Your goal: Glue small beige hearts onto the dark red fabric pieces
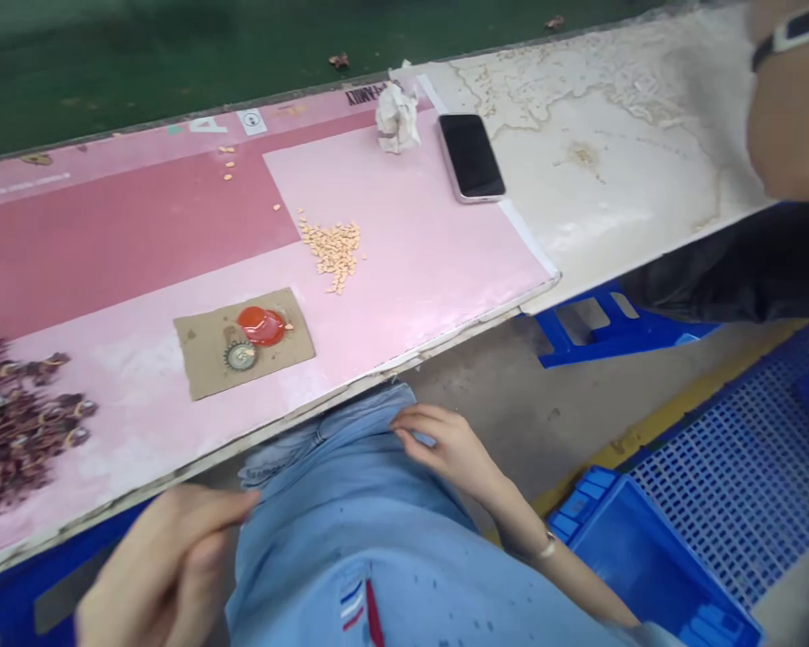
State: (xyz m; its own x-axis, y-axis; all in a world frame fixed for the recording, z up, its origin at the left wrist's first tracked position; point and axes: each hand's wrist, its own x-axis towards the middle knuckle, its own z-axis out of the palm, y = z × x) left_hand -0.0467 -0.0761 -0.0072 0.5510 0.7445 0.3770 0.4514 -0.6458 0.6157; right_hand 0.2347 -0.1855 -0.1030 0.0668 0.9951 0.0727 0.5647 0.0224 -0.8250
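Note:
My left hand point(175, 562) is at the lower left, fingers curled and slightly blurred, its fingertips pinching the left edge of the light blue shirt point(364, 521). On the other side, my right hand point(451, 449) has thumb and index finger drawn together at the shirt's right front edge. Above them on the table, a piece of cardboard point(206, 368) carries a red glossy disc point(262, 325) and a small toothed metal bottle cap point(241, 356). Beyond the cardboard lies a loose pile of small tan pieces point(333, 252). Dark red dried pieces point(20, 422) are heaped at the left.
A phone point(472, 157) and crumpled tissue point(397, 119) lie on the pink-covered table point(418, 261). Another person's arm point(792, 117) with a wristband rests at the upper right. A blue stool point(613, 323), blue crate point(647, 557) and perforated blue panel point(734, 467) stand below.

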